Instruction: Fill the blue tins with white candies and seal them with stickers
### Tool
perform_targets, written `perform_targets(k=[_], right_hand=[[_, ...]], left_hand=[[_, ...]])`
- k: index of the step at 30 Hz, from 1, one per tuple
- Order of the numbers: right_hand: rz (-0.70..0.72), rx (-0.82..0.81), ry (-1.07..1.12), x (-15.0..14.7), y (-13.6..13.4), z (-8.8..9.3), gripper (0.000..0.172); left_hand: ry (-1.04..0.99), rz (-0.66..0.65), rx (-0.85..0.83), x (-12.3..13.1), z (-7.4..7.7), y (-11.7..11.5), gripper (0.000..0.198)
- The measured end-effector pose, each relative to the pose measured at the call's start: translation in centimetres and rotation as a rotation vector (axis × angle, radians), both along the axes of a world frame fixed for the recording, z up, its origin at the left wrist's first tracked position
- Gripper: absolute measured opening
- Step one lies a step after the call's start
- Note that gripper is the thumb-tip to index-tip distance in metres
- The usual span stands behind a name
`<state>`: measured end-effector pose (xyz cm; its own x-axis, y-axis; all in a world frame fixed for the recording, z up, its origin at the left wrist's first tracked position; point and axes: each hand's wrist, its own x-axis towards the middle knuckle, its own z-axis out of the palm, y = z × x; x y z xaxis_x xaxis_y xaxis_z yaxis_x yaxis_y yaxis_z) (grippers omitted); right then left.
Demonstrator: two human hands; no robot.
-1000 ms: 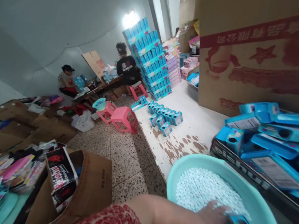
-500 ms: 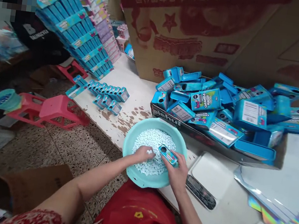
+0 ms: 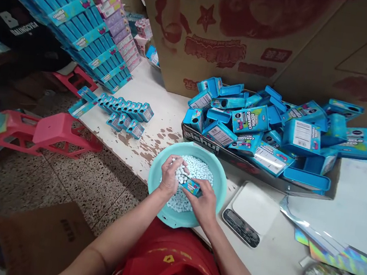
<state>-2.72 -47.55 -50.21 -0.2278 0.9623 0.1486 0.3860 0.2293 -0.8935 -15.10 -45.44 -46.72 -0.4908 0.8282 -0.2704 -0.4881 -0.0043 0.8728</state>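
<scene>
My left hand (image 3: 172, 174) is cupped around a heap of small white candies (image 3: 182, 173) over a turquoise basin (image 3: 151, 205). Between the fingers of my right hand (image 3: 204, 202) is a small blue candy box (image 3: 192, 186), tilted so that its end meets the candies in my left palm. More loose white candies (image 3: 182, 201) cover the bottom of the basin. The box's opening is hidden by the candies and fingers.
A carton (image 3: 209, 146) heaped with blue boxes (image 3: 250, 119) stands behind the basin. At right lies a kitchen scale (image 3: 252, 209). Small boxes stand in rows (image 3: 126, 108) at left, before tall stacked displays (image 3: 90, 44). A person (image 3: 21, 30) is at far left, near red stools (image 3: 52, 129).
My left hand has risen from the candies with a handful and turned palm up. My right hand has brought the box leftward and tipped it against that handful.
</scene>
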Motion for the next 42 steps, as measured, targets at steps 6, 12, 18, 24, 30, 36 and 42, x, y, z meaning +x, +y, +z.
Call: perform_targets(k=[6, 12, 18, 24, 30, 36, 42], right_hand=[[0.000, -0.035, -0.007, 0.2, 0.2, 0.2, 0.031], [-0.030, -0.035, 0.037, 0.5, 0.0, 0.5, 0.029], [-0.045, -0.037, 0.045, 1.1, 0.0, 1.0, 0.030], [-0.038, -0.056, 0.024, 1.6, 0.0, 1.2, 0.029], [-0.020, -0.070, 0.065, 2.0, 0.0, 1.6, 0.029], [0.006, -0.126, 0.105, 2.1, 0.2, 1.4, 0.026], [-0.018, -0.149, 0.225, 2.1, 0.1, 1.2, 0.029]], left_hand=[[0.077, 0.007, -0.017, 0.6, 0.6, 0.4, 0.031], [0.087, 0.007, -0.029, 1.4, 0.8, 0.5, 0.041], [0.122, 0.011, -0.025, 2.0, 1.0, 0.8, 0.039], [0.177, -0.036, -0.034, 2.7, 0.9, 0.7, 0.039], [0.170, -0.032, -0.096, 2.8, 1.3, 0.6, 0.043], [0.215, -0.107, -0.148, 2.9, 0.0, 1.0, 0.045], [0.188, -0.068, -0.076, 3.3, 0.2, 0.9, 0.045]])
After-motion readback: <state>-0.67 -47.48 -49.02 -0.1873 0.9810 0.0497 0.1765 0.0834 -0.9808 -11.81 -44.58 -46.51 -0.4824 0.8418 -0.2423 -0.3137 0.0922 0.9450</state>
